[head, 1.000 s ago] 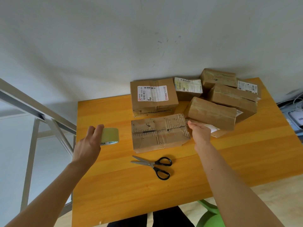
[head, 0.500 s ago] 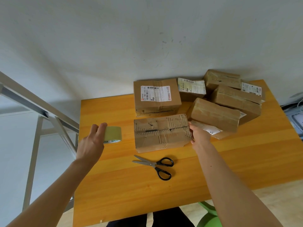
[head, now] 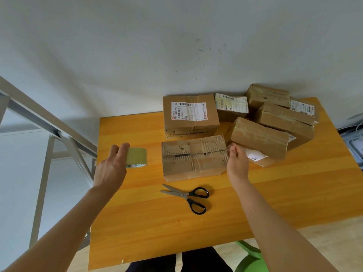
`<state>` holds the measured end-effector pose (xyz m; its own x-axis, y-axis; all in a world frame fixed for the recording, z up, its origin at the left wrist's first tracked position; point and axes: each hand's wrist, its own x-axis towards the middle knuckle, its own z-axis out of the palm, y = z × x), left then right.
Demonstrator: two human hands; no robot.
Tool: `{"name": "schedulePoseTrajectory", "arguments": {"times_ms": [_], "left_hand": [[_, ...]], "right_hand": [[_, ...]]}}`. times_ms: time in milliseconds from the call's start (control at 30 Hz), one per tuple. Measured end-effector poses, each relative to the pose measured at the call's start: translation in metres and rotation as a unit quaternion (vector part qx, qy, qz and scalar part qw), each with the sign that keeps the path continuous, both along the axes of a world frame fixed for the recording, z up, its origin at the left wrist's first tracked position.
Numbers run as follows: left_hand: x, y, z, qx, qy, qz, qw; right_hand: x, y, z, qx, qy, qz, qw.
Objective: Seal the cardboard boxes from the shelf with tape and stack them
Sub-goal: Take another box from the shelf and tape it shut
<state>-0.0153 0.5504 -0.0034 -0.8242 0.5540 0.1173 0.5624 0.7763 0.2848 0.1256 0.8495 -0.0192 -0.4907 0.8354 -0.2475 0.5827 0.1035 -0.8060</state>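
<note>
A yellow table (head: 137, 222) stands against a white wall. The left hand (head: 112, 169) grips a roll of tape (head: 137, 156) with curled fingers. The worn box (head: 194, 158) lies just left of the right hand (head: 237, 162), whose fingers are half bent at the box's end; I cannot tell if they hold it. Scissors (head: 186, 196) lie below, between both hands.

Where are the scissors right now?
In the head view, the black-handled scissors lie flat on the orange table, near its middle and just in front of the worn cardboard box, on the person's side.
</note>
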Motion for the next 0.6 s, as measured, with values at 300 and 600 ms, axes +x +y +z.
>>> {"name": "schedulePoseTrajectory", "arguments": {"times_ms": [300, 600], "left_hand": [[0.002, -0.001, -0.002, -0.019, -0.011, 0.010, 1.000], [0.002, 0.000, -0.006, -0.022, -0.016, 0.025, 0.999]], "right_hand": [[0.015, -0.021, -0.009, 0.310, -0.170, 0.317, 0.880], [0.012, -0.036, -0.012, 0.356, -0.239, 0.391, 0.814]]}}
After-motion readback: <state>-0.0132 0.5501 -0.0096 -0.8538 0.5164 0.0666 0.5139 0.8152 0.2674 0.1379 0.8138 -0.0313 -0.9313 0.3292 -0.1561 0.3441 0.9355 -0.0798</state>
